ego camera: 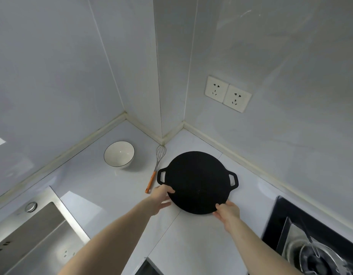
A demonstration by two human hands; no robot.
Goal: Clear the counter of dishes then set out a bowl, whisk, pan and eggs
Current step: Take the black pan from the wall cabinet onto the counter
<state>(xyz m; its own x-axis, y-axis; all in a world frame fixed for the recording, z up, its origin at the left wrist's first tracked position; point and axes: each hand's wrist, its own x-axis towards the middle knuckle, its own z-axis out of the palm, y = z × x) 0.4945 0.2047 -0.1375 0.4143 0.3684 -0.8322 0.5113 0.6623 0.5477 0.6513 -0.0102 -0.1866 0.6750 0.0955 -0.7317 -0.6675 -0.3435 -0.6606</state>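
A flat black round pan [197, 181] with two loop handles lies on the white counter [112, 187] in the corner. My left hand [161, 197] grips its near left rim, thumb on top. My right hand [227, 212] pinches the near right rim. A white bowl [119, 154] with a dark rim stands to the left near the wall. Between bowl and pan lies a wire whisk [155, 167] with an orange handle, its wires pointing at the corner. No eggs are in view.
A steel sink [32, 235] sits at the lower left. A black gas hob [314, 245] with a metal pot support fills the lower right. Two wall sockets [227, 94] are above the pan. Walls close the counter at the back.
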